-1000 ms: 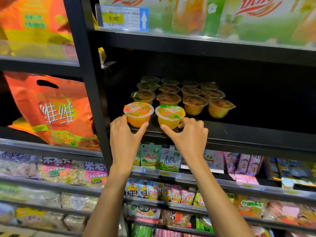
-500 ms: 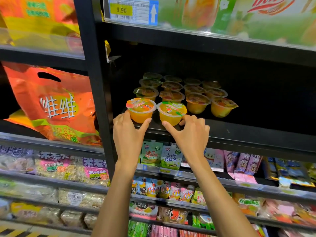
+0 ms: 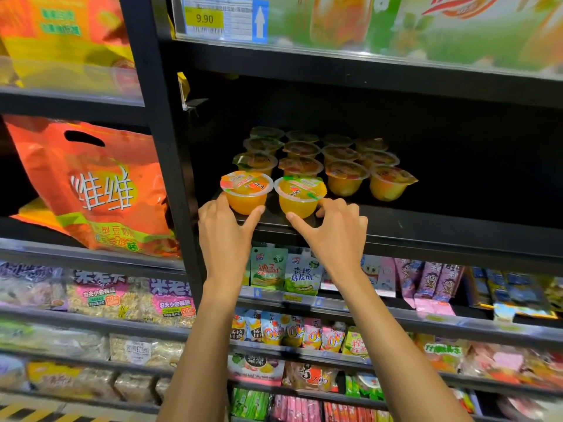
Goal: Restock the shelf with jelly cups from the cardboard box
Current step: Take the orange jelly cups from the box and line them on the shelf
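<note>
Both forearms reach up from the bottom edge of the view, bare. Behind them are the lower shelves: glossy foil snack pouches [image 3: 283,272] standing in rows, soft flat packs, printed.

Left hand [image 3: 225,236]: thumb spread out to the right and fingers on the left, bracketing the base of the left jelly cup [image 3: 246,193]. The grip is loose, with thumb tip and a fingertip touching the cup wall.

Right hand [image 3: 332,233]: thumb stretched left along the base of the right jelly cup [image 3: 300,196], the other fingers curled against the cup's right side. The cup is held between them.

Both cups stand upright at the near edge of the black shelf [image 3: 426,226], just beside each other with rims nearly touching. They are clear plastic and taper to a round base. The fill is orange-yellow and translucent. Each is sealed with a printed film lid.

Further back on the same shelf: rear jelly cups [image 3: 344,175] of the same shape, in four rows running away into shadow, the far ones dim. The shelf surface is matte and dark.

Left bay, past the black upright: an orange plastic bag [image 3: 100,190], crinkled and glossy, with a cut-out handle hole.

Shelf edge above: a yellow price label [image 3: 210,19] reading 9.90, in a clear strip.
</note>
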